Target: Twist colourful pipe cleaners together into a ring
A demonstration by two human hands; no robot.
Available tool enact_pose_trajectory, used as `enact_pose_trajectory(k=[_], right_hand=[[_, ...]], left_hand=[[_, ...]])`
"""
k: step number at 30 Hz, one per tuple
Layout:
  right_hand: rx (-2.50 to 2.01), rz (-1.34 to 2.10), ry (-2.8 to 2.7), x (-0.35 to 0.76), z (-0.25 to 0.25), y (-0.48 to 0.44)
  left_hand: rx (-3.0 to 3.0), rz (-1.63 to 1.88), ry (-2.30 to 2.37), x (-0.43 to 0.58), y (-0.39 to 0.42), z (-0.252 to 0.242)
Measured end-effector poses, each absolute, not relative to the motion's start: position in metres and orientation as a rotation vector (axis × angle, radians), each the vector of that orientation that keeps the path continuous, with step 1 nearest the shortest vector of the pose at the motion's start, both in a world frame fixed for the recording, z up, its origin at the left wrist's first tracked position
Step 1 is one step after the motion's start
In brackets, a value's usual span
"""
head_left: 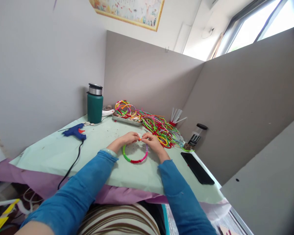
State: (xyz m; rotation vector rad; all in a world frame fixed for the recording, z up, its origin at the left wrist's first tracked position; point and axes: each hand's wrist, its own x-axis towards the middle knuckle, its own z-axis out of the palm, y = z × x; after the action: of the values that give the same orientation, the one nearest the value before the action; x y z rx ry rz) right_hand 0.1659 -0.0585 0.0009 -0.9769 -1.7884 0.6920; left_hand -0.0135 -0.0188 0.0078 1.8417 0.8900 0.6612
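Observation:
A ring wrapped in fuzzy pipe cleaners (136, 161) rests over the table, with green, red, pink and purple stretches. At its far side, my left hand (130, 138) is closed, fingertips pinching the ring beside a small orange bit. My right hand (151, 140) pinches the same far part from the other side, thumb and fingers together. The fingertips of both hands nearly meet and hide part of the ring. Just beyond my right hand spreads a heap of loose colourful pipe cleaners (159, 125).
On the left lie a blue glue gun (74, 131) with its cord and a green bottle (95, 106). A metal tray (128, 121) holds colourful pieces at the back. To the right are a black phone (197, 168) and a clear black-lidded bottle (195, 137). Grey partitions (149, 68) enclose the table.

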Motion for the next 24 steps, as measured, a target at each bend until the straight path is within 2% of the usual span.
enact_pose_trajectory(k=[7, 17, 24], right_hand=[[-1.005, 0.707, -1.766, 0.163, 0.000, -0.061], [-1.252, 1.077, -1.451, 0.166, -0.006, -0.056], [-1.083, 1.298, -1.486, 0.165, -0.009, -0.058]], left_hand=[[2.041, 0.738, 0.941, -0.016, -0.017, 0.006], [2.132, 0.866, 0.917, -0.014, -0.009, 0.002], [2.209, 0.857, 0.978, -0.014, -0.018, 0.010]])
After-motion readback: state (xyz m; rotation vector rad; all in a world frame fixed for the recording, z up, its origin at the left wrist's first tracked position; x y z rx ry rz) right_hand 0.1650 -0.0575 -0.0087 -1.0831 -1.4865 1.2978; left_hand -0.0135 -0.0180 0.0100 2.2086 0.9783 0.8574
